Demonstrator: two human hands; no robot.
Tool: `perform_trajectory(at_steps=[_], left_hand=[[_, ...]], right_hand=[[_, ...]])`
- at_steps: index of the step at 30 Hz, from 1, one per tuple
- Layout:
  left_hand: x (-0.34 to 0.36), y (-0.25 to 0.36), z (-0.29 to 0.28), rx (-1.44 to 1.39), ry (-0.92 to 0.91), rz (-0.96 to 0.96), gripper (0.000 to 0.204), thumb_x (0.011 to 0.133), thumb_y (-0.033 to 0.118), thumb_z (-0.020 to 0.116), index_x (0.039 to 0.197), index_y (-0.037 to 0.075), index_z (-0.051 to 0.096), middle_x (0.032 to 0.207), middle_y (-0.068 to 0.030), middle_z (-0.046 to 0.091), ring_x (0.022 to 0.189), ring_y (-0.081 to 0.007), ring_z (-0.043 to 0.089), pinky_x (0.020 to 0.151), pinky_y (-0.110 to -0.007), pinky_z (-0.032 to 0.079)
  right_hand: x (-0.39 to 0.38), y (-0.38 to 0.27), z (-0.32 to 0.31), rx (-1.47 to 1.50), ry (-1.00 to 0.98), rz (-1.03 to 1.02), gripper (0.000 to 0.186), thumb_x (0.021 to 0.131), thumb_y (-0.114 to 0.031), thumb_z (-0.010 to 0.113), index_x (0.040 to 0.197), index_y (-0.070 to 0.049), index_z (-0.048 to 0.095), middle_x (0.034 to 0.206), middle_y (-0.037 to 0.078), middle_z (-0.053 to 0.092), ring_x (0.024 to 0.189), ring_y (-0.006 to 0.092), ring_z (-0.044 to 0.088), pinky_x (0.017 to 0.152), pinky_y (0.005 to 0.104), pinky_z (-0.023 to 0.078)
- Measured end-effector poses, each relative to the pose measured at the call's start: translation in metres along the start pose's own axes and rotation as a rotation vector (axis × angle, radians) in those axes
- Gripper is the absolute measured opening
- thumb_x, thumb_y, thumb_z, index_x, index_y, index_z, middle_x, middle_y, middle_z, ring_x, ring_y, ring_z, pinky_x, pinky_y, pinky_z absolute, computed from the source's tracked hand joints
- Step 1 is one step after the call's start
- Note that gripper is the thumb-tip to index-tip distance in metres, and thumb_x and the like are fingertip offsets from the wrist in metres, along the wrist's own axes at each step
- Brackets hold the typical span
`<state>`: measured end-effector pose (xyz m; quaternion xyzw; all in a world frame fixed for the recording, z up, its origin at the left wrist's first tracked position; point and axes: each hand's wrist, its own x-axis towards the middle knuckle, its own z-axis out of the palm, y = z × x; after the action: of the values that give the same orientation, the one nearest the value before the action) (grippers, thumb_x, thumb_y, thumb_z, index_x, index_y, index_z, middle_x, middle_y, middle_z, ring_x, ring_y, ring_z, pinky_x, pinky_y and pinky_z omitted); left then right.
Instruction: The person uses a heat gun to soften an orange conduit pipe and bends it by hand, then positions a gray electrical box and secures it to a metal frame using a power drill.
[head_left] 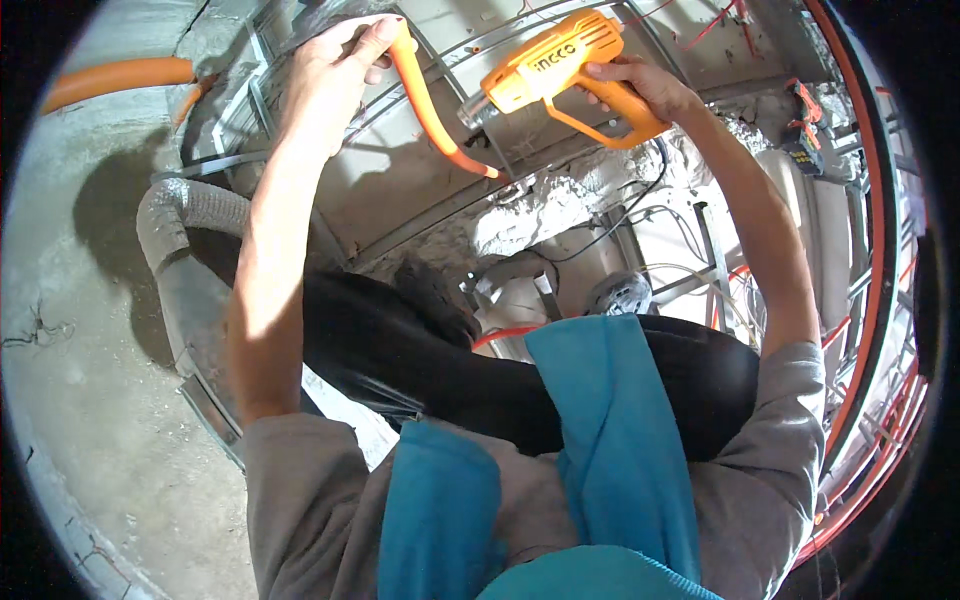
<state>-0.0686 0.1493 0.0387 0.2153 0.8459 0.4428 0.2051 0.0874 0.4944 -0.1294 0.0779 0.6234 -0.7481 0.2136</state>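
My left hand (340, 70) grips the upper end of a bendable orange tube (430, 110) at the top centre; the tube curves down to the right to a tip beside the metal framing. My right hand (640, 85) is closed on the handle of a yellow-orange heat gun (545, 70). Its metal nozzle points down-left toward the middle of the tube, a short gap from it. A black cord (645, 190) runs down from the gun's handle.
A grey flexible duct (200, 215) lies at left, beside another orange pipe (125, 78). Metal framing (710, 235), a rough silvery beam (545, 200) and my legs (380, 350) are below my hands. A red-and-black tool (805, 120) and red pipes (890, 430) are at right.
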Motion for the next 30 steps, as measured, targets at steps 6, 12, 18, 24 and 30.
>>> perform_trajectory(at_steps=[6,12,18,24,30], left_hand=[[-0.001,-0.007,-0.004,-0.252,-0.121,0.105,0.042,0.104,0.039,0.062,0.123,0.002,0.071,0.107,-0.0093,0.078,0.097,-0.0133,0.068,0.090,-0.028,0.053],[0.007,-0.012,-0.002,-0.198,-0.145,0.069,0.045,0.107,0.038,0.056,0.125,-0.002,0.067,0.114,-0.0146,0.074,0.108,-0.0230,0.068,0.101,-0.040,0.051],[0.020,-0.019,0.001,-0.296,-0.129,-0.026,0.042,0.107,0.038,0.057,0.120,-0.001,0.069,0.109,-0.0131,0.074,0.108,-0.0229,0.068,0.099,-0.040,0.053],[0.011,0.014,0.023,-0.333,0.094,-0.155,0.027,0.105,0.025,0.064,0.108,-0.001,0.073,0.090,-0.0087,0.073,0.076,-0.0159,0.065,0.068,-0.030,0.051],[0.013,0.011,0.021,-0.333,0.109,-0.202,0.032,0.106,0.029,0.062,0.104,-0.001,0.072,0.092,-0.0091,0.074,0.082,-0.0182,0.068,0.074,-0.031,0.054]], right_hand=[[0.002,-0.010,-0.014,0.190,0.111,-0.098,0.051,0.100,-0.043,0.065,0.130,-0.001,0.060,0.117,0.008,0.070,0.092,0.0116,0.067,0.081,0.0251,0.056],[-0.001,-0.012,-0.007,0.071,0.075,-0.116,0.051,0.101,-0.042,0.064,0.133,-0.002,0.059,0.116,0.007,0.070,0.095,0.0112,0.068,0.080,0.0256,0.057],[0.000,0.003,0.002,0.003,-0.001,-0.041,0.050,0.099,-0.043,0.067,0.131,-0.004,0.061,0.108,0.004,0.070,0.088,0.0095,0.065,0.077,0.0258,0.055],[-0.008,-0.010,-0.012,0.193,0.079,-0.097,0.049,0.098,-0.038,0.069,0.131,-0.002,0.061,0.110,0.007,0.069,0.092,0.0159,0.067,0.082,0.0308,0.055],[-0.008,-0.002,-0.018,0.280,0.149,-0.054,0.050,0.097,-0.033,0.071,0.133,0.001,0.061,0.117,0.012,0.071,0.101,0.0230,0.069,0.091,0.0379,0.056]])
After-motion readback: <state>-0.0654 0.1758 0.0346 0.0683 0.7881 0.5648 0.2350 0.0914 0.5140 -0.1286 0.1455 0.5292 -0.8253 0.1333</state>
